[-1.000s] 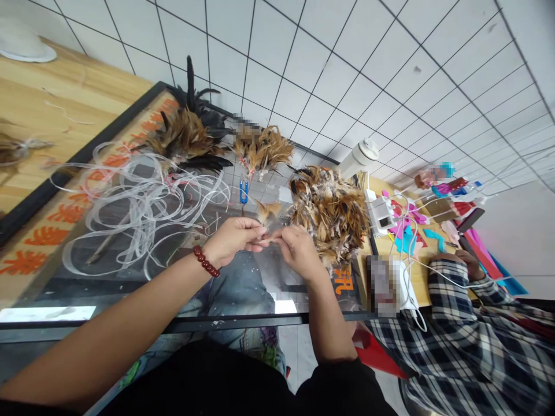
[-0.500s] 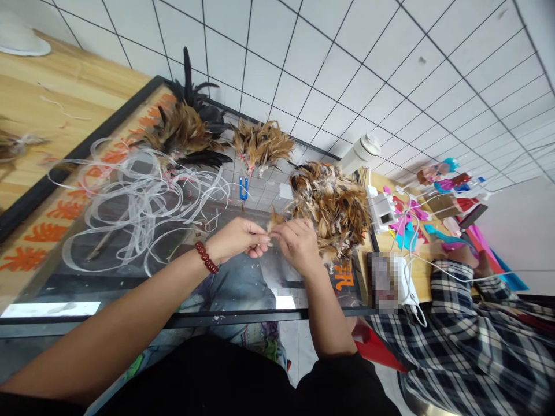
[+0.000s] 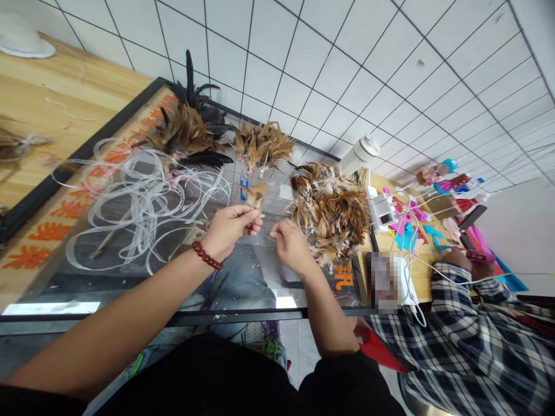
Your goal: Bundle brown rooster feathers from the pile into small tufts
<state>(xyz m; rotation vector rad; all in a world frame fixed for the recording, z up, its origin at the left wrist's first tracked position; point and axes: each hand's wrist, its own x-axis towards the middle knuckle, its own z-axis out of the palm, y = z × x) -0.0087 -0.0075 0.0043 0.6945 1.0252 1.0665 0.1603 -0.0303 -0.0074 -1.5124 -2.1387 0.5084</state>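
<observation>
My left hand, a dark red bead bracelet at its wrist, pinches a small brown feather by its pale quill end. The feather's tip points up and away. Apart from it, my right hand hovers with curled fingers; whatever may be between them is hidden. Just right of that hand lies a big heap of loose brown feathers. Behind my hands rest a tied bunch of brown feathers and a bunch of brown and black feathers. Blue thread snips lie partly behind the held feather.
Tangled clear ribbon spreads over the glass tabletop on the left. A white bottle stands by the tiled wall. White chargers and cables lie at right, near a co-worker's plaid sleeve and coloured pieces.
My hands have moved apart. The left hand has shifted left and slightly away from me with the feather, now plainly visible, while the right has drawn back a little.
</observation>
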